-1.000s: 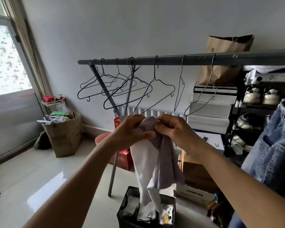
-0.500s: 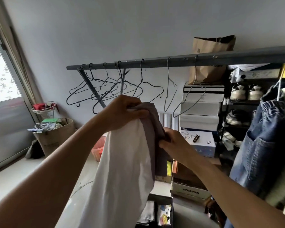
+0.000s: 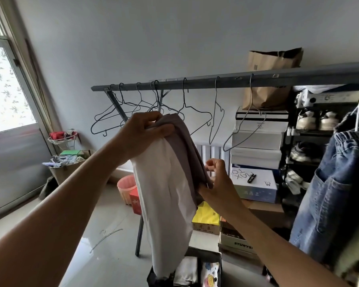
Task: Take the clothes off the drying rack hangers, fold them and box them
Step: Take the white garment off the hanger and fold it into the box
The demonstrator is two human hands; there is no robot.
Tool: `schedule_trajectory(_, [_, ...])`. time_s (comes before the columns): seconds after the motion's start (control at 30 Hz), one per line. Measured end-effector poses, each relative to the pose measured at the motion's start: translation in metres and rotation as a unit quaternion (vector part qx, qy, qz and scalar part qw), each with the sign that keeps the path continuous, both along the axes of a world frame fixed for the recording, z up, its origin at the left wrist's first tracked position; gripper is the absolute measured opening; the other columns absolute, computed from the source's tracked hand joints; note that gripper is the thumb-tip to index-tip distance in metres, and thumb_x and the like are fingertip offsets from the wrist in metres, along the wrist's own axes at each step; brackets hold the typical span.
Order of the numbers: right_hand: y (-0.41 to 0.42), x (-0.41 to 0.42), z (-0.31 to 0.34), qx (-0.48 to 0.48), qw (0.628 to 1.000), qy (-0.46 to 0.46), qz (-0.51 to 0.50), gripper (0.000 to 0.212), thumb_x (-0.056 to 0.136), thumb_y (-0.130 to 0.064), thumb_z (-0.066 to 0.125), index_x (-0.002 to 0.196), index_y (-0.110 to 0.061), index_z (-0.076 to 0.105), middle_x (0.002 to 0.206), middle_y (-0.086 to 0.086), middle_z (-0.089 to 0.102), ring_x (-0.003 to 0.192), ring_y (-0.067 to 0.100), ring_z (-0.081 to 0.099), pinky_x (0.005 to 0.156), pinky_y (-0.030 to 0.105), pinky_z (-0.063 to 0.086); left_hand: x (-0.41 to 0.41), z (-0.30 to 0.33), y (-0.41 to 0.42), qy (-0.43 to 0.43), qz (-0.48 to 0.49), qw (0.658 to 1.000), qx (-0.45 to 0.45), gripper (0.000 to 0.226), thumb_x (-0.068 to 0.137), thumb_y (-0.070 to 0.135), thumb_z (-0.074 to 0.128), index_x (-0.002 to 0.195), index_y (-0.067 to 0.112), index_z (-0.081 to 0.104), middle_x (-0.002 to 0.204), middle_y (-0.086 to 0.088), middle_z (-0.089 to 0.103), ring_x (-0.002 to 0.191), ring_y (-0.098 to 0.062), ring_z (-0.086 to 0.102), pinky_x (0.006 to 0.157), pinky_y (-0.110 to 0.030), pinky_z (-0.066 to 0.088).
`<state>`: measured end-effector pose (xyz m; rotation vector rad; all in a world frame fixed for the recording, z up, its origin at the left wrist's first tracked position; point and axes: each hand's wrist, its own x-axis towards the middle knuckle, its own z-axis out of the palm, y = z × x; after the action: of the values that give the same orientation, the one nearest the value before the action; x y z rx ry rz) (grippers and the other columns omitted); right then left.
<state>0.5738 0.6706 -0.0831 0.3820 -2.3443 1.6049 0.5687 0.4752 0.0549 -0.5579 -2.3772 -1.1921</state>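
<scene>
Two hands that were bunched together at the top of the garment a second ago have now parted. The left hand point(image 3: 145, 133) has lifted and grips the upper edge of the garment point(image 3: 166, 183), thumb over the cloth, while the right hand point(image 3: 216, 183) has slid down the mauve side and now meets the fabric's lower edge with curled fingers; whether it truly pinches the cloth or only touches it, I cannot tell. Between the hands the garment has opened from a crumpled bundle into a long hanging panel, white toward the left hand and mauve toward the right.

My reading is that the piece is off its hanger and being straightened for the first fold, so folding is only starting. The black box point(image 3: 211, 255) sits on the floor directly below the hands, with folded things already inside, and the garment's bottom hem hangs just above its near corner.

Behind the left hand, the rack bar point(image 3: 216, 82) carries a row of bare wire hangers point(image 3: 195, 112). One more hanger point(image 3: 106, 238) lies on the floor beneath the left forearm. Well to the right of the right hand, jeans point(image 3: 330, 193) hang unfolded, so more clothes remain to be taken down.
</scene>
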Motion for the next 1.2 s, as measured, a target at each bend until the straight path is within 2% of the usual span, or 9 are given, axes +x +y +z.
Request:
schedule_trajectory(0.1, [-0.006, 0.000, -0.005, 0.049, 0.998, 0.025, -0.004, 0.049, 0.083, -0.019, 0.060, 0.125, -0.027, 0.034, 0.119, -0.005, 0.054, 0.096, 0.014, 0.063, 0.075, 0.032, 0.054, 0.002, -0.002, 0.000, -0.010, -0.010, 1.000, 0.023, 0.031, 0.090, 0.015, 0.066, 0.063, 0.020, 0.051, 0.043, 0.014, 0.047, 0.043, 0.002, 0.039, 0.042, -0.010, 0.031])
schedule_trajectory(0.23, [0.001, -0.004, 0.000, 0.059, 0.995, 0.072, -0.035, 0.021, 0.097, -0.006, 0.044, 0.083, -0.021, 0.046, 0.069, -0.004, 0.050, 0.058, -0.004, 0.051, 0.052, 0.015, 0.035, 0.003, -0.002, -0.010, -0.001, 0.006, 1.000, 0.023, 0.026, 0.089, 0.015, 0.068, 0.067, 0.016, 0.056, 0.046, 0.013, 0.050, 0.045, 0.002, 0.042, 0.045, -0.010, 0.034])
schedule_trajectory(0.33, [0.024, -0.007, 0.022, -0.136, 0.990, 0.028, -0.035, 0.027, 0.092, -0.001, 0.052, 0.072, -0.018, 0.059, 0.066, 0.003, 0.055, 0.064, 0.011, 0.050, 0.064, 0.030, 0.040, 0.000, -0.001, -0.032, 0.001, 0.025, 1.000, -0.015, 0.021, 0.082, 0.024, 0.074, 0.074, 0.008, 0.063, 0.060, 0.000, 0.052, 0.052, -0.003, 0.042, 0.047, -0.016, 0.035])
schedule_trajectory(0.47, [0.039, -0.009, 0.053, -0.406, 0.912, -0.051, 0.018, 0.017, 0.094, -0.009, 0.057, 0.081, -0.016, 0.067, 0.069, -0.003, 0.069, 0.066, 0.009, 0.063, 0.062, 0.022, 0.050, 0.001, -0.007, -0.040, -0.018, 0.022, 0.999, -0.024, 0.021, 0.091, 0.018, 0.067, 0.091, -0.003, 0.066, 0.067, -0.004, 0.054, 0.054, 0.000, 0.045, 0.047, -0.012, 0.037])
schedule_trajectory(0.73, [0.029, -0.033, 0.059, -0.246, 0.965, -0.038, -0.079, 0.011, 0.090, -0.029, 0.065, 0.085, -0.019, 0.067, 0.092, 0.008, 0.070, 0.080, 0.019, 0.062, 0.069, 0.029, 0.048, 0.015, 0.005, -0.016, -0.082, -0.140, 0.982, 0.093, 0.031, 0.088, 0.032, 0.061, 0.103, 0.006, 0.068, 0.081, -0.007, 0.067, 0.066, -0.011, 0.063, 0.054, -0.019, 0.052])
schedule_trajectory(0.87, [0.012, -0.044, 0.041, -0.124, 0.984, -0.111, -0.061, 0.036, 0.082, -0.033, 0.074, 0.105, -0.011, 0.057, 0.099, 0.008, 0.064, 0.092, 0.024, 0.062, 0.079, 0.034, 0.050, 0.014, 0.013, 0.004, -0.089, -0.142, 0.982, 0.087, 0.034, 0.081, 0.036, 0.061, 0.097, 0.008, 0.069, 0.071, 0.002, 0.067, 0.059, -0.005, 0.061, 0.052, -0.017, 0.049])
schedule_trajectory(0.97, [0.003, -0.032, 0.037, -0.084, 0.991, 0.005, -0.107, 0.017, 0.091, -0.022, 0.063, 0.100, -0.010, 0.057, 0.086, 0.006, 0.060, 0.080, 0.020, 0.058, 0.074, 0.033, 0.049, 0.008, 0.014, 0.013, -0.099, -0.127, 0.983, 0.082, 0.037, 0.078, 0.038, 0.064, 0.098, 0.008, 0.073, 0.075, -0.001, 0.069, 0.063, -0.007, 0.060, 0.057, -0.018, 0.050])
schedule_trajectory(1.07, [-0.002, -0.004, 0.045, -0.188, 0.981, 0.051, 0.011, 0.032, 0.099, -0.030, 0.049, 0.089, -0.003, 0.064, 0.073, 0.015, 0.060, 0.068, 0.014, 0.054, 0.064, 0.026, 0.044, 0.003, 0.012, 0.013, -0.099, -0.111, 0.987, 0.067, 0.038, 0.086, 0.032, 0.065, 0.105, 0.000, 0.071, 0.083, -0.011, 0.067, 0.071, -0.013, 0.058, 0.059, -0.021, 0.049])
schedule_trajectory(1.2, [-0.007, 0.020, 0.045, -0.014, 0.986, -0.004, 0.164, 0.029, 0.082, -0.047, 0.068, 0.096, -0.021, 0.067, 0.080, -0.007, 0.069, 0.071, 0.007, 0.065, 0.062, 0.024, 0.052, -0.001, 0.009, 0.010, -0.099, -0.097, 0.989, 0.047, 0.035, 0.082, 0.038, 0.067, 0.091, 0.004, 0.072, 0.076, -0.014, 0.063, 0.067, -0.013, 0.056, 0.060, -0.026, 0.045])
